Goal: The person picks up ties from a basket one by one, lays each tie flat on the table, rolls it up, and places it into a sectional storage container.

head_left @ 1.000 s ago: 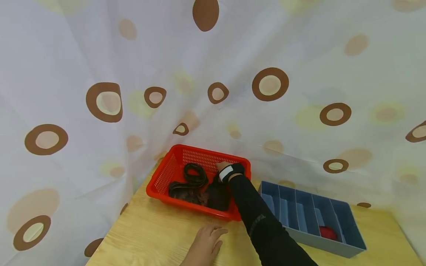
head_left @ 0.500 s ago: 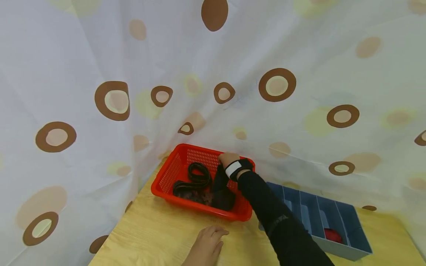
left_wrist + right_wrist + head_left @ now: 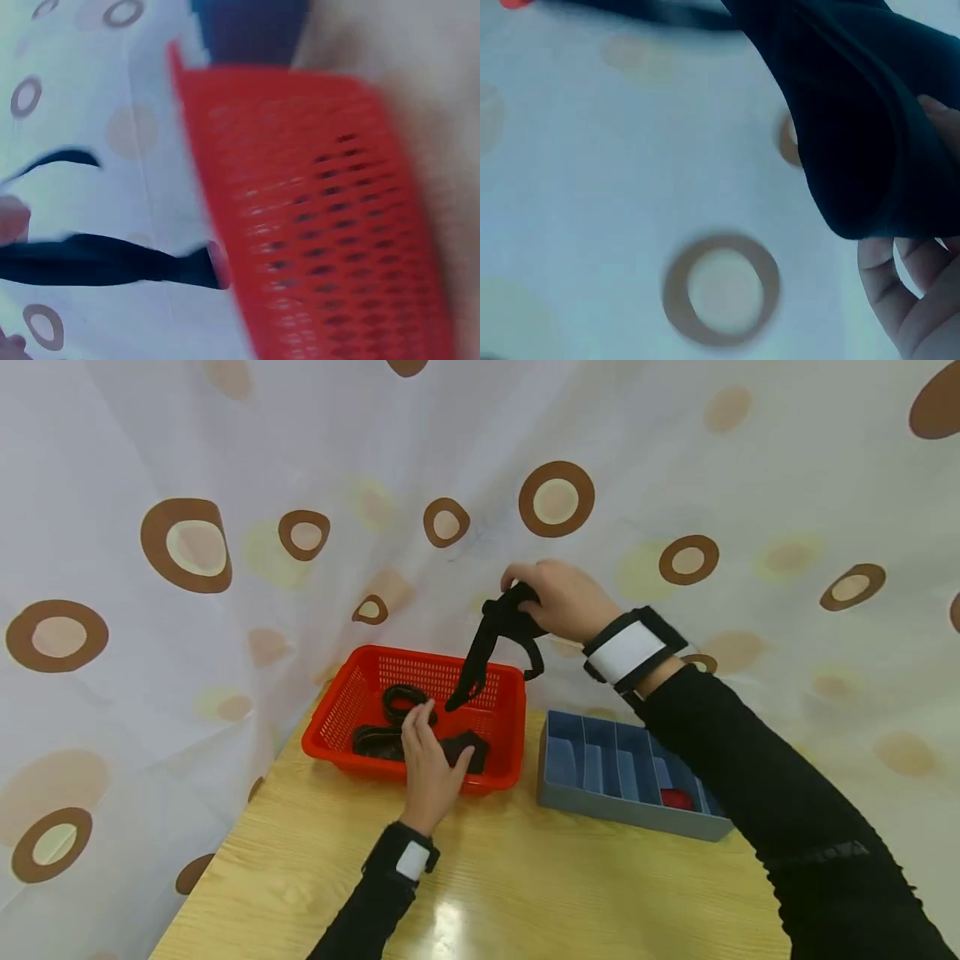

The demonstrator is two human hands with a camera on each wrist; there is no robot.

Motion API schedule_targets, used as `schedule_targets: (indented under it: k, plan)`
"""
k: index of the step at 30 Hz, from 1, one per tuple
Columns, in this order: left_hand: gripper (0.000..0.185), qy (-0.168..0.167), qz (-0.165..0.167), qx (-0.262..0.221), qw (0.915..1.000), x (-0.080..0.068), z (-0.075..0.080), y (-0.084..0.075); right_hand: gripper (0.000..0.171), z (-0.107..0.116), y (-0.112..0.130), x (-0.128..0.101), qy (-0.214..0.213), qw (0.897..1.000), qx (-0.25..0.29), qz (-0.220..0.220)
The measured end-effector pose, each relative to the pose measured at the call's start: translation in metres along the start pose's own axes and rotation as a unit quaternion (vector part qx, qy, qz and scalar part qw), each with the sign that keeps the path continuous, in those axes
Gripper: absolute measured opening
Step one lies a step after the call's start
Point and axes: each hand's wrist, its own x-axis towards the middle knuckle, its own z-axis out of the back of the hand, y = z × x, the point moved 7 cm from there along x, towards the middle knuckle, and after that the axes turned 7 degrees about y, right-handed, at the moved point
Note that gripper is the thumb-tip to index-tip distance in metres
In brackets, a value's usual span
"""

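Black cloth, a long dark sock (image 3: pixel 480 652), hangs from the right hand (image 3: pixel 558 602), whose fingers are curled round its upper end and hold it raised above the red basket (image 3: pixel 337 727); the sock's lower tip dangles just over the basket's far side, and a short loop of it curves out beneath the hand. From the right wrist view the same dark fabric (image 3: pixel 855 120) fills the upper right, with fingertips (image 3: pixel 907 300) showing below it against the spotted curtain. A black and white band wraps that wrist, above a black sleeve. The left hand (image 3: pixel 429 760) reaches over the basket's near rim with its fingers relaxed and spread, gripping nothing, resting at or just above the dark things lying inside; whether it touches them cannot be told. Inside the basket lie a coiled dark band (image 3: pixel 401 700) towards the back and more dark cloth (image 3: pixel 465 747) by the front wall. The basket stands on the wooden counter (image 3: pixel 525 877), near its back left corner. Just beside it on the right sits a blue divided tray (image 3: pixel 600 793), with something red (image 3: pixel 675 798) in one of its right-hand compartments. A pale curtain (image 3: pixel 225 460) with brown rings hangs behind everything.
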Motion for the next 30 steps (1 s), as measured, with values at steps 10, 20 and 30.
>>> schedule_targets:
  k: [10,20,30]
  plan:
    - [0.022,0.181,-0.007,-0.168,0.9690,0.015,-0.004,-0.011,0.034,0.079,-0.004,-0.120,-0.162,0.985,0.056,-0.017]
    - [0.019,0.440,-0.011,-0.243,0.8645,-0.029,-0.001,-0.034,0.032,-0.048,-0.084,-0.285,-0.034,0.971,0.142,-0.188]
    - [0.023,0.479,0.123,-0.138,0.8580,-0.064,-0.070,0.045,0.022,-0.241,-0.080,-0.326,0.217,0.915,0.247,-0.234]
